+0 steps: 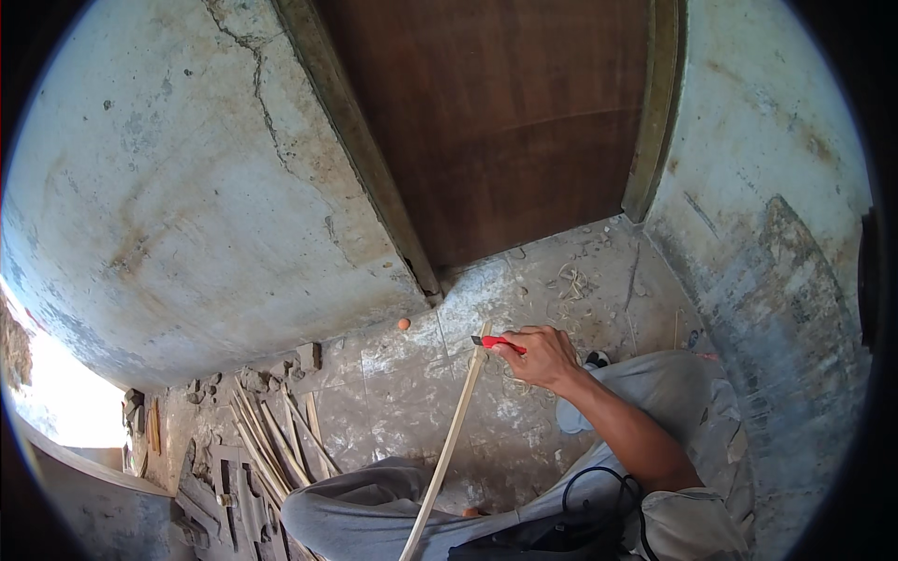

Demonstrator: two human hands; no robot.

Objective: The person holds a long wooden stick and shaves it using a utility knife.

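long thin wood stick (447,449) leans from the lap up over the tiled floor (393,374) | right hand (541,357) closed around red knife (496,343), blade at stick's top end | left hand hidden, cannot tell | step: shaving the stick, I think | stick pile (276,439) lies left

Cracked wall (187,187), brown door (505,122), tiled floor (412,393).

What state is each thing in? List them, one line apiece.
right hand: closed on the red cutter, at the strip's top end.
red cutter: held, blade end against the strip.
long wooden strip: tilted, running from the lap to the cutter.
left hand: out of view.
bundle of wooden strips: lying loose on the floor.
brown door: shut.
wall: cracked, stained.
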